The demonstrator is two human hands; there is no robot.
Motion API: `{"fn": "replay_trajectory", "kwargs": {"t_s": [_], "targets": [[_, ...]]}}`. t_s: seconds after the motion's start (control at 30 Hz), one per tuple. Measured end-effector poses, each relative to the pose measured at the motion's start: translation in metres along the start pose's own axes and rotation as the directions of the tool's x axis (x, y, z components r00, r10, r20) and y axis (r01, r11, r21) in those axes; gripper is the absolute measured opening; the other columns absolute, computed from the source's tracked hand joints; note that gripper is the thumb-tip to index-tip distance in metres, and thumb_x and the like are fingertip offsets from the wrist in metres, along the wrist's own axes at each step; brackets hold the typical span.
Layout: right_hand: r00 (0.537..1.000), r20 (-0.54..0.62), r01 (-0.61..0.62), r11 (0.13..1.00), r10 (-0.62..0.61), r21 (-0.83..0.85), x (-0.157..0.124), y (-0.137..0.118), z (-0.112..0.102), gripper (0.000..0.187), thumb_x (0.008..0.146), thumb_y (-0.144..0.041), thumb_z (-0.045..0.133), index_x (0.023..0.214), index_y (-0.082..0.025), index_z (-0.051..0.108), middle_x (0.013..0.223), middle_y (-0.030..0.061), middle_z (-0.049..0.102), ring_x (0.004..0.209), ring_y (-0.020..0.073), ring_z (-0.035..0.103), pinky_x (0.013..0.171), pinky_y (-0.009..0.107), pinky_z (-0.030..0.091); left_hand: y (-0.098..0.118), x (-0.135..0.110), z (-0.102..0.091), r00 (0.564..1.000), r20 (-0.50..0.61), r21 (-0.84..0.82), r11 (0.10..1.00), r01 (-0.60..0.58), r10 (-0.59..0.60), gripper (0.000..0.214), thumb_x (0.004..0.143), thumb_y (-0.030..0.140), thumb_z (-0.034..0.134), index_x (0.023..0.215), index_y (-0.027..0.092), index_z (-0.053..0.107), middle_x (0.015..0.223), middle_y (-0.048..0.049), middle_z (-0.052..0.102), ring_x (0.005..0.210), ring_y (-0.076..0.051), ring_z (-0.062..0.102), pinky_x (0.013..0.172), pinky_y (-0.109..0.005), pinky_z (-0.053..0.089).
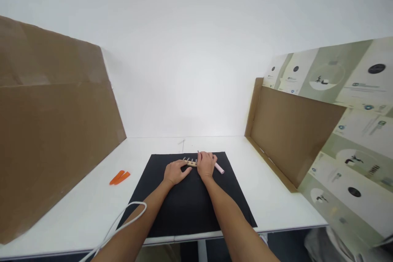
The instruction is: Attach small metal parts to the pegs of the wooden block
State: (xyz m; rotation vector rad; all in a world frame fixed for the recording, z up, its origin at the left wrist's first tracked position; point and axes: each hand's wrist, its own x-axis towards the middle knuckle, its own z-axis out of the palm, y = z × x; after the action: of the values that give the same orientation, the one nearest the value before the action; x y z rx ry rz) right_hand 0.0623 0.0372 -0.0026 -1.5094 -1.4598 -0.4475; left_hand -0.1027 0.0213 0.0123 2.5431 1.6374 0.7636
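Observation:
A black mat lies on the white table. Near its far edge my left hand rests with fingers curled against a small tan strip with metal pins, holding its left end. My right hand is closed around a pink pen-like tool, whose handle sticks out to the right and whose thin tip points up-left. The right hand touches the strip's right end. What lies under both hands is hidden.
Two orange plastic pieces lie on the table to the left of the mat. Cardboard walls stand at left and right. A white cable curves over my left forearm. A printed box stands at far right.

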Motion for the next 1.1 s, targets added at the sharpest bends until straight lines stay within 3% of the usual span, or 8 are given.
{"fn": "replay_trajectory", "kwargs": {"t_s": [0.27, 0.53, 0.73, 0.93, 1.1], "targets": [[1.0, 0.009, 0.001, 1.0, -0.001, 0.0, 0.001, -0.001, 0.0, 0.026, 0.096, -0.026, 0.049, 0.075, -0.019, 0.063, 0.071, 0.0044, 0.066, 0.078, 0.0211, 0.051, 0.083, 0.039, 0.025, -0.002, 0.006, 0.004, 0.993, 0.099, 0.026, 0.998, -0.064, 0.061, 0.047, 0.084, 0.053, 0.054, 0.127, 0.033, 0.062, 0.136, -0.0012, 0.059, 0.113, -0.028, 0.063, 0.094, -0.037, 0.048], [1.0, 0.021, 0.005, 1.0, -0.005, 0.006, 0.001, 0.0, -0.001, 0.028, 0.097, -0.028, 0.048, 0.075, -0.019, 0.063, 0.071, 0.0049, 0.067, 0.078, 0.0213, 0.051, 0.085, 0.04, 0.026, -0.003, 0.011, 0.009, 0.984, 0.162, 0.042, 0.996, -0.084, 0.076, 0.061, 0.082, 0.054, 0.057, 0.138, 0.032, 0.049, 0.138, -0.0055, 0.057, 0.117, -0.029, 0.06, 0.095, -0.037, 0.045], [1.0, 0.029, 0.003, 1.0, -0.003, 0.01, 0.0, 0.0, -0.001, 0.027, 0.097, -0.028, 0.049, 0.077, -0.019, 0.064, 0.073, 0.0046, 0.067, 0.08, 0.0214, 0.052, 0.086, 0.04, 0.025, -0.003, 0.011, 0.012, 0.993, 0.119, 0.085, 0.996, -0.026, 0.016, 0.059, 0.086, 0.051, 0.05, 0.138, 0.023, 0.05, 0.122, -0.0134, 0.068, 0.102, -0.032, 0.067, 0.089, -0.04, 0.047], [0.999, 0.032, 0.01, 1.0, -0.011, 0.021, 0.0, 0.0, 0.0, 0.024, 0.096, -0.027, 0.05, 0.077, -0.019, 0.064, 0.074, 0.0046, 0.067, 0.081, 0.0216, 0.052, 0.086, 0.04, 0.025, -0.006, 0.007, 0.013, 0.999, 0.033, 0.064, 0.998, 0.002, -0.004, 0.038, 0.091, 0.037, 0.048, 0.127, 0.029, 0.059, 0.115, -0.0067, 0.072, 0.097, -0.025, 0.069, 0.087, -0.035, 0.049], [1.0, 0.029, 0.006, 0.999, -0.007, 0.037, 0.0, 0.001, 0.001, 0.026, 0.097, -0.029, 0.048, 0.078, -0.02, 0.064, 0.073, 0.0037, 0.067, 0.079, 0.0205, 0.051, 0.086, 0.038, 0.025, -0.012, 0.005, 0.018, 0.998, -0.028, -0.01, 0.998, -0.054, 0.054, 0.029, 0.094, 0.034, 0.045, 0.111, 0.03, 0.067, 0.115, -0.003, 0.072, 0.103, -0.021, 0.067, 0.091, -0.031, 0.05]]}}
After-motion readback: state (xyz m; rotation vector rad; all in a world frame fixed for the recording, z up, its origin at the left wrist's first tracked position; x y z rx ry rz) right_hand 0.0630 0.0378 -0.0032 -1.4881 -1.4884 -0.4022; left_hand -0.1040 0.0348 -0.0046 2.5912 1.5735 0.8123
